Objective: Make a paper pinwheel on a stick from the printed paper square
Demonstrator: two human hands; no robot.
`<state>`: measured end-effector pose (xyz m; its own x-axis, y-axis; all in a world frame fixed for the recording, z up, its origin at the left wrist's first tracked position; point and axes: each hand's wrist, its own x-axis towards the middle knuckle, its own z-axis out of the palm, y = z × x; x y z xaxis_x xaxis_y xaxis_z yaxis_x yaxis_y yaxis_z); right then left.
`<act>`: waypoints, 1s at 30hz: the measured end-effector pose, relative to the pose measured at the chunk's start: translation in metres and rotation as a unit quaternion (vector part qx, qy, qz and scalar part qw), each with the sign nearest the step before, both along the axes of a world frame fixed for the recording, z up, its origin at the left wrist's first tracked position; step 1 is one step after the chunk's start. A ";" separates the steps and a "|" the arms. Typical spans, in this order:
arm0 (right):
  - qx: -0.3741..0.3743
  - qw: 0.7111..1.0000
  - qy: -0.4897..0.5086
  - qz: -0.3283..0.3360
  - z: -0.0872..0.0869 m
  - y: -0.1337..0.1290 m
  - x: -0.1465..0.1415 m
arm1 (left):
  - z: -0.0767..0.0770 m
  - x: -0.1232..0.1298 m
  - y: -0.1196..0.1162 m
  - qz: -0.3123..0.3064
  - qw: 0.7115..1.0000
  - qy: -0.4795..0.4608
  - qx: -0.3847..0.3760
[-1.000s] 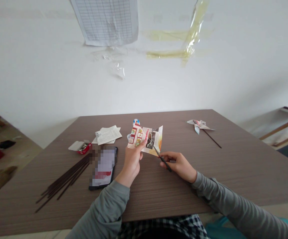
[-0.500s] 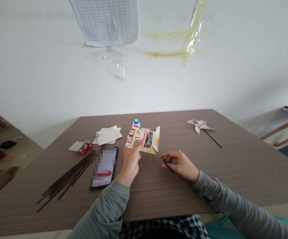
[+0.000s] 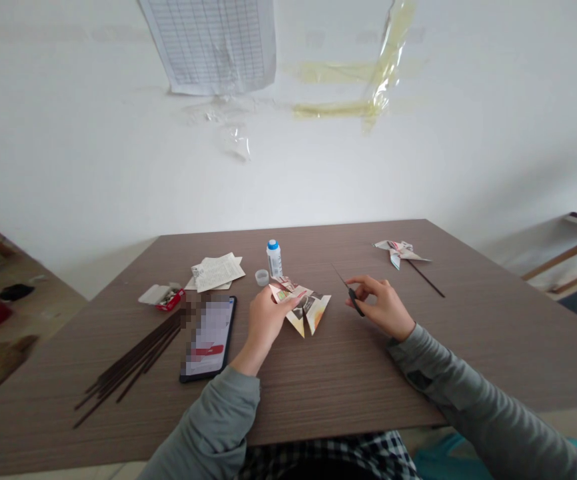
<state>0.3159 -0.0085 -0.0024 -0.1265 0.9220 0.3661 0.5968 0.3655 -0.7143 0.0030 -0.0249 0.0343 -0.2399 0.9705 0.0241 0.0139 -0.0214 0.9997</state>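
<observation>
Printed paper (image 3: 301,308), now gathered into pointed folds, lies on the worktop (image 3: 348,387) under the left hand (image 3: 267,325), whose fingers press it down. The right hand (image 3: 381,307) has drawn away to the side, pinching a slim dark tool (image 3: 352,293) at a tilt, and a blue-capped bottle (image 3: 274,259) now shows behind the paper.

We were in a plain room set up for paper crafts: a long wood-grain table (image 3: 348,373) held a paper pinwheel (image 3: 399,253), a small bottle (image 3: 274,259) and dark sticks (image 3: 133,360), beneath a white wall (image 3: 93,167) with a taped-up grid chart (image 3: 208,43).
</observation>
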 end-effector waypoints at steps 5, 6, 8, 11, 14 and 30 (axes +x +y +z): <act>0.009 0.999 -0.030 -0.027 -0.009 0.005 -0.002 | -0.003 -0.008 -0.003 -0.020 0.924 0.375 -0.076; 0.014 0.999 -0.031 -0.030 -0.010 0.006 -0.001 | -0.006 -0.010 -0.003 -0.023 0.908 0.412 -0.073; 0.019 0.999 -0.026 -0.028 -0.009 0.006 0.000 | -0.013 -0.014 -0.003 -0.024 0.879 0.474 -0.032; 0.023 0.999 -0.016 -0.025 -0.008 0.005 0.002 | -0.023 -0.022 -0.002 -0.021 0.835 0.548 0.034; 0.025 0.999 -0.019 -0.034 -0.008 0.006 0.004 | -0.029 -0.028 -0.002 -0.045 0.813 0.573 0.096; 0.100 0.972 -0.210 -0.030 -0.017 -0.009 -0.023 | -0.022 0.007 -0.021 -0.206 0.785 0.581 0.063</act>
